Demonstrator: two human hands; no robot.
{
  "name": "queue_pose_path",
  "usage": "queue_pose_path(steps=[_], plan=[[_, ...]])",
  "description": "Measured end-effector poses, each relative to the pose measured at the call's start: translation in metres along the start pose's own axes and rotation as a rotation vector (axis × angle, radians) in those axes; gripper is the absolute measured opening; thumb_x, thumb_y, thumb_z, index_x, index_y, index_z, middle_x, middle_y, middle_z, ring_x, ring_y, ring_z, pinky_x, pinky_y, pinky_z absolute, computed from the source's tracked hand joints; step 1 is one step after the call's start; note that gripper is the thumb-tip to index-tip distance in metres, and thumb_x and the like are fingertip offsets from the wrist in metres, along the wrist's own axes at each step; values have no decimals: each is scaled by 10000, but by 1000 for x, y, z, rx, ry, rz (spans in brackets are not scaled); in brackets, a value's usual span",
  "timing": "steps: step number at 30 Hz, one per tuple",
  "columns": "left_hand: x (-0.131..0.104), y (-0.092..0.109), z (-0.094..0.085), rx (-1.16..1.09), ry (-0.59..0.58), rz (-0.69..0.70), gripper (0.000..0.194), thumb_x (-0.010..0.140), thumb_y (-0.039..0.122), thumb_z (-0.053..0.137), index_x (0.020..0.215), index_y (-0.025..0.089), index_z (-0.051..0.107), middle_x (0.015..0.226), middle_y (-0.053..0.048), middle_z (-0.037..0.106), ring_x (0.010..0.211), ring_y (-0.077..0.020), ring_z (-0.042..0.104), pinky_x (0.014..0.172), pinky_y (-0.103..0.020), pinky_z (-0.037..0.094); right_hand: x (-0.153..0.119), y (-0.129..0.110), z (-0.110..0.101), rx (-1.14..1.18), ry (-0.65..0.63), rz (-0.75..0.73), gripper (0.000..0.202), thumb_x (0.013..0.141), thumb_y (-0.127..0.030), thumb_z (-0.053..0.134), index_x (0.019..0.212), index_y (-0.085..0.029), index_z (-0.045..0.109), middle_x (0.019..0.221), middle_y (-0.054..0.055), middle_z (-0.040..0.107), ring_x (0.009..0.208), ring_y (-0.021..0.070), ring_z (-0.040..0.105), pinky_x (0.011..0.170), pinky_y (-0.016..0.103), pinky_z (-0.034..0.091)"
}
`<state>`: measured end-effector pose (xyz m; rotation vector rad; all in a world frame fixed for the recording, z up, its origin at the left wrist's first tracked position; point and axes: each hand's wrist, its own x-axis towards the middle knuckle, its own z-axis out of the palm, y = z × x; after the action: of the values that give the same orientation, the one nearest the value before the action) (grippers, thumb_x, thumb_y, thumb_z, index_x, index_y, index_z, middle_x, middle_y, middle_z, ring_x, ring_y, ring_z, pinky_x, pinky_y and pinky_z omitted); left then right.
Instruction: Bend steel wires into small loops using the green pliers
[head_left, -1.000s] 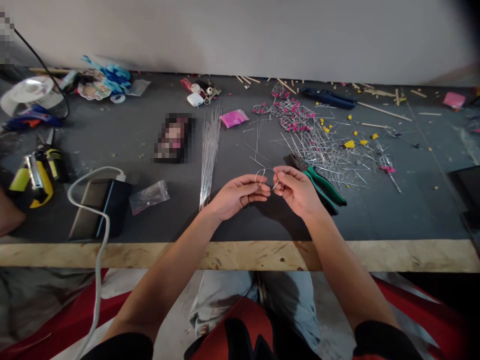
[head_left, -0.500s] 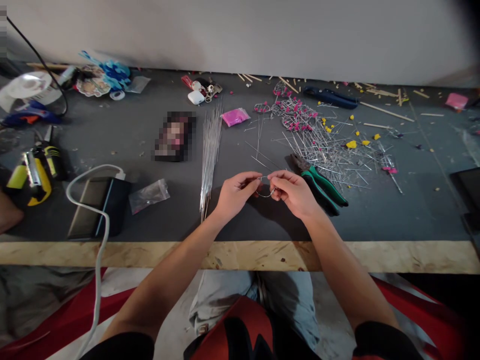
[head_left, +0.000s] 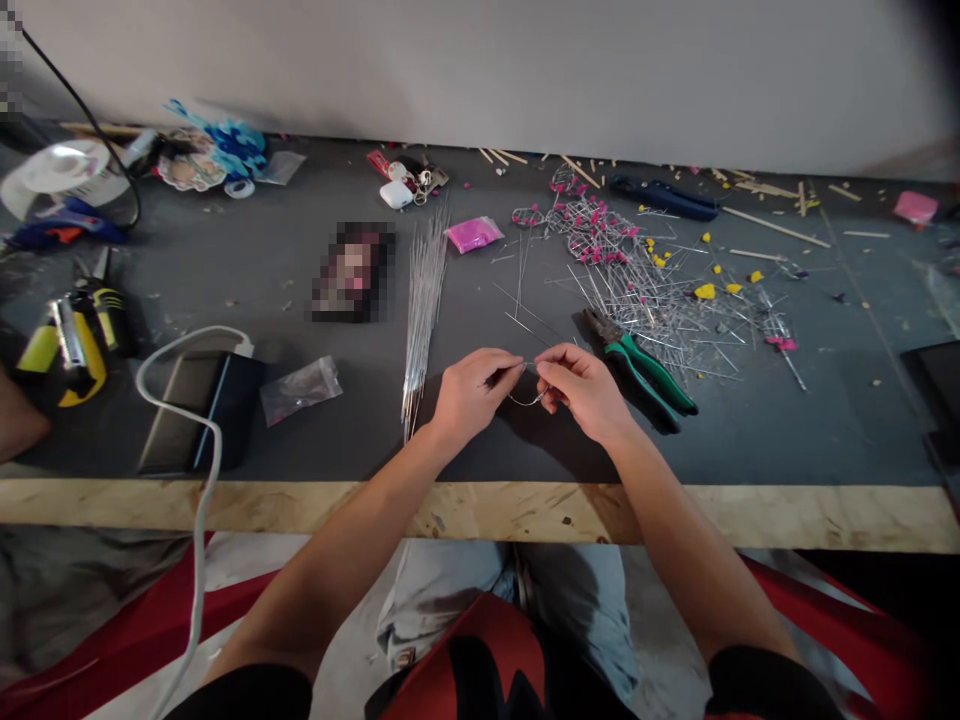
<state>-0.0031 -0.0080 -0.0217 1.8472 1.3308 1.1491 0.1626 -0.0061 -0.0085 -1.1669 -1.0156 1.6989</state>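
left hand (head_left: 471,397): grip pinched on wire loop (head_left: 526,403) | right hand (head_left: 582,390): grip pinched on same wire loop

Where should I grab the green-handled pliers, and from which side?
Probably by both green handles, from the near right: they extend that way, slightly spread, beside the right hand, while the metal jaws point to the far left.

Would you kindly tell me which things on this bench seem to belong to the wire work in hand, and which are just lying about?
Likely part of it:
- thin wire between left hand and right hand
- straight wire bundle
- green-handled pliers, probably

Apparently just lying about:
- power bank with white cable
- white case
- wooden sticks
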Motion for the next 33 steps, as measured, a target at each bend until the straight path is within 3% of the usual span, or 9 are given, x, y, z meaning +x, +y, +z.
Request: queue_pose_path(steps=[3,11,21,28,33], plan=[[0,-1,1,11,-16,51,146,834,274,557,864,216,687,876,-52,697,836,-156,630,797,-310,484,-2,-2,1,-71,42,-32,173,737,-323,661,771,-182,569,558,-45,571,434,60,488,396,187,378],[-2,-3,1,54,-79,121,164,836,237,530,894,210,681,898,-52,704,834,-151,641,774,-297,500,-9,-11,0,-219,4,19,164,750,-325,640,782,-173,588,594,-35,584,479,55,505,452,185,393],[-2,-1,2,22,11,21,92,777,204,598,789,188,688,786,-27,713,707,-116,644,668,-231,502,-7,-5,1,-242,-24,3,212,744,-370,653,789,-173,592,630,-23,595,511,66,519,475,199,397],[2,-1,2,-68,39,-180,149,802,291,600,872,196,692,803,-28,709,678,-115,627,645,-242,489,-1,2,2,-127,54,-47,214,750,-379,651,863,-199,621,642,-21,589,528,70,516,440,190,351],[6,-3,3,-507,-50,-448,218,780,334,630,912,162,651,725,-20,666,543,-86,556,508,-218,452,3,3,-2,-65,66,-69,213,733,-370,672,834,-186,641,653,-18,560,524,64,477,433,202,318]])
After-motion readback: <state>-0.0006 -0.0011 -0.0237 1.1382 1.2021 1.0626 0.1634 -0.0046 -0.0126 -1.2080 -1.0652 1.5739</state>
